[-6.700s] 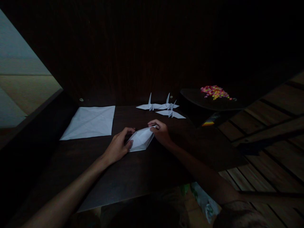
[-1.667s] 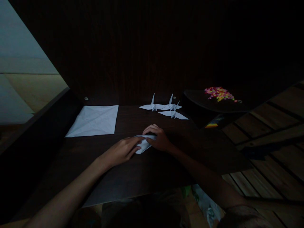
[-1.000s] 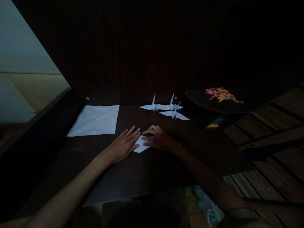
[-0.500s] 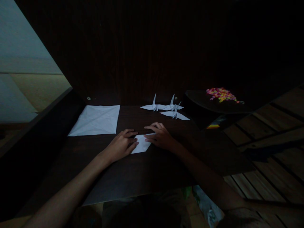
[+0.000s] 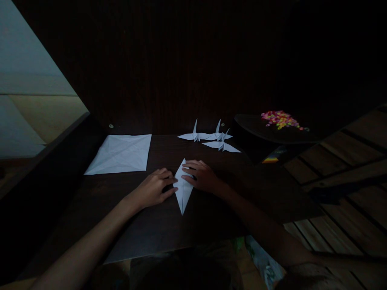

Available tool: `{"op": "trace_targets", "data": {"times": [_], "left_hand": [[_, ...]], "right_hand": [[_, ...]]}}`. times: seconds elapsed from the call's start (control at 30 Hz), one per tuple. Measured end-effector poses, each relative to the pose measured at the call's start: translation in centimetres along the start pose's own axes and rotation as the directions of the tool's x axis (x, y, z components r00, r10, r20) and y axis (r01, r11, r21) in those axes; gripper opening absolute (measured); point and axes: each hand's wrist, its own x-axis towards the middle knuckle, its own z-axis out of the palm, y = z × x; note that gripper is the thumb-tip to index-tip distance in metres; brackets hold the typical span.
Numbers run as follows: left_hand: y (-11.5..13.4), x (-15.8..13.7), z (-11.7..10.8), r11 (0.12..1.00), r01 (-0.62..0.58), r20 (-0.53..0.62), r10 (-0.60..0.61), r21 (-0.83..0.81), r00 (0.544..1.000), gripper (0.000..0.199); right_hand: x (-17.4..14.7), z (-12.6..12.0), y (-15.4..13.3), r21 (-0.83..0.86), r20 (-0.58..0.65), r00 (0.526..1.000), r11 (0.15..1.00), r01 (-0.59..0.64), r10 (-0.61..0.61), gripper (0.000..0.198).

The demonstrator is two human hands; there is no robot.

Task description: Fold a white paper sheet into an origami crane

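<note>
A folded sheet of white paper (image 5: pixel 182 197), shaped like a long diamond with a crease down its middle, lies flat on the dark tabletop (image 5: pixel 145 233). My left hand (image 5: pixel 156 187) rests at its left corner, fingers apart, with fingertips touching the edge. Across the upper right part of the diamond lies my right hand (image 5: pixel 201 176), its fingers stretched over the paper and hiding some of it. Beyond the hands stand three white paper cranes: one at left (image 5: pixel 196 137), one at right (image 5: pixel 218 136) and one nearer (image 5: pixel 222 146).
A creased white paper sheet (image 5: pixel 121 154) lies at the left. On a dark curved shelf (image 5: pixel 250 127) at the right is a heap of small colourful pieces (image 5: pixel 281 119). A dark side panel (image 5: pixel 45 169) bounds the left, and a tall dark panel (image 5: pixel 169 68) the back.
The folded paper, a slanted four-sided shape before, now shows as an upright diamond with its points far and near. Both hands stay beside it, with fingers shifted slightly.
</note>
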Motion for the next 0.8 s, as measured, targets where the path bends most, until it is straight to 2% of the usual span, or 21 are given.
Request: {"op": "trace_targets", "data": {"times": [0.13,0.27,0.43,0.63,0.8], "left_hand": [[-0.1,0.0,-0.2,0.998,0.036,-0.014,-0.036,0.053,0.999,0.029],[-0.4,-0.1,-0.1,0.999,0.027,-0.022,-0.026,0.031,0.999,0.032],[-0.8,-0.5,0.7,0.998,0.054,-0.011,-0.055,-0.037,0.998,0.052],[-0.9,-0.5,1.1,0.996,0.092,0.066,-0.092,0.008,0.994,0.083],[-1.2,-0.5,1.6,0.995,0.076,0.115,-0.083,0.067,0.990,0.087]], "right_hand": [[-0.3,-0.3,0.1,0.081,0.128,0.991,0.997,0.020,-0.031,0.061],[-0.3,-0.4,-0.1,0.091,0.187,0.981,0.995,0.040,-0.057,0.083],[-0.3,-0.1,0.0,0.093,0.213,0.976,0.995,0.020,-0.040,0.091],[-0.4,-0.1,0.1,0.089,0.235,0.971,0.996,0.018,-0.039,0.099],[-0.5,-0.3,-0.2,0.097,0.249,0.967,0.995,0.028,-0.052,0.106]]}}
